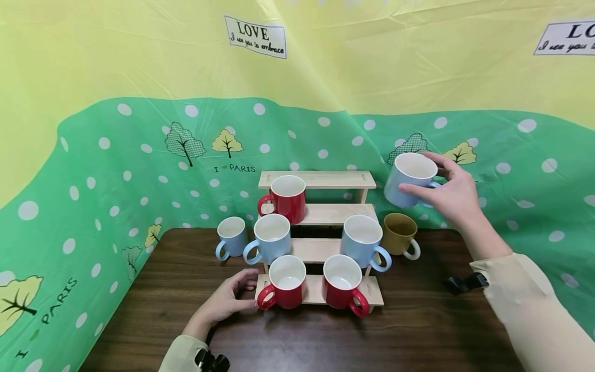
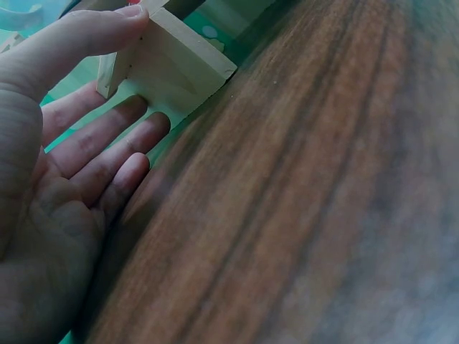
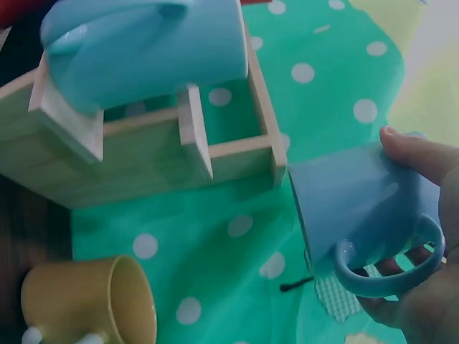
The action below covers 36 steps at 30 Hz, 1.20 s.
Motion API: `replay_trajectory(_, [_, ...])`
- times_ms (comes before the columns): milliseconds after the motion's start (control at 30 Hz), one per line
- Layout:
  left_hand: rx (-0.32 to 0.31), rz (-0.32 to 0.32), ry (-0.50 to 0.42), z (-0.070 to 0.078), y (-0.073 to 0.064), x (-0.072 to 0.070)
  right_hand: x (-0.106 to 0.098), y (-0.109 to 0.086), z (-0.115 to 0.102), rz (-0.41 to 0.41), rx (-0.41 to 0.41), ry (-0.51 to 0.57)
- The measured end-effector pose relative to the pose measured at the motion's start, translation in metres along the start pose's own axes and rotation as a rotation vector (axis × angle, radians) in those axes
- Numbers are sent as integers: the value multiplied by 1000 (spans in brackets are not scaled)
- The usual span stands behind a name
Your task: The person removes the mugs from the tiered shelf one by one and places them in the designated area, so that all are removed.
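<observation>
My right hand point(image 1: 457, 194) grips a light blue mug point(image 1: 403, 187) by its body, up in the air right of the stepped wooden rack point(image 1: 321, 179). Its thumb lies on the near side, and in the right wrist view the handle of that mug point(image 3: 358, 193) points toward the palm. At the rack's lower left end, my left hand point(image 1: 228, 297) holds the bottom step between thumb and fingers. Two red mugs point(image 1: 290, 297) point(image 1: 337, 292) stand on that step, two light blue mugs point(image 1: 274, 245) point(image 1: 361, 248) one step higher. Another red mug point(image 1: 294, 205) is above, at the left.
A light blue mug point(image 1: 234, 242) stands on the dark wooden table point(image 1: 418, 320) left of the rack. On the right, beside the rack, is a mustard mug point(image 1: 395, 238) with a white handle. A green and yellow printed cloth point(image 1: 307, 134) hangs behind everything.
</observation>
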State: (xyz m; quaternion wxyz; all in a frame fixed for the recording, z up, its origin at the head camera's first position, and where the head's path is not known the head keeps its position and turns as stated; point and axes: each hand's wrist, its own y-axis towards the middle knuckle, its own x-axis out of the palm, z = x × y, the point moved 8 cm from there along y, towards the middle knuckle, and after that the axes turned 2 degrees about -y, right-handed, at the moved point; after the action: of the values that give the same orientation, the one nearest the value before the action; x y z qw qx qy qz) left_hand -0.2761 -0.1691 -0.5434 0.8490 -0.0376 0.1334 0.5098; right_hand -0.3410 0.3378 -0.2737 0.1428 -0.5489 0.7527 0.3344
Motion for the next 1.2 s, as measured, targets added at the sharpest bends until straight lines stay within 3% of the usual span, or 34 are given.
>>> replay_trajectory(267, [-9,0,-8,-2,-1,1,-17,-2,31,47,47,-16])
replay_trajectory(600, [37,-18,-3,2,1,3,-36,0,79,57,144,-17])
replay_trajectory(867, [31,-16,1,3,1,1,-40,3,106,87,149,-74])
replay_trajectory(1200, [37,-21,-5,2,1,1,-29,1,141,101,180,-175])
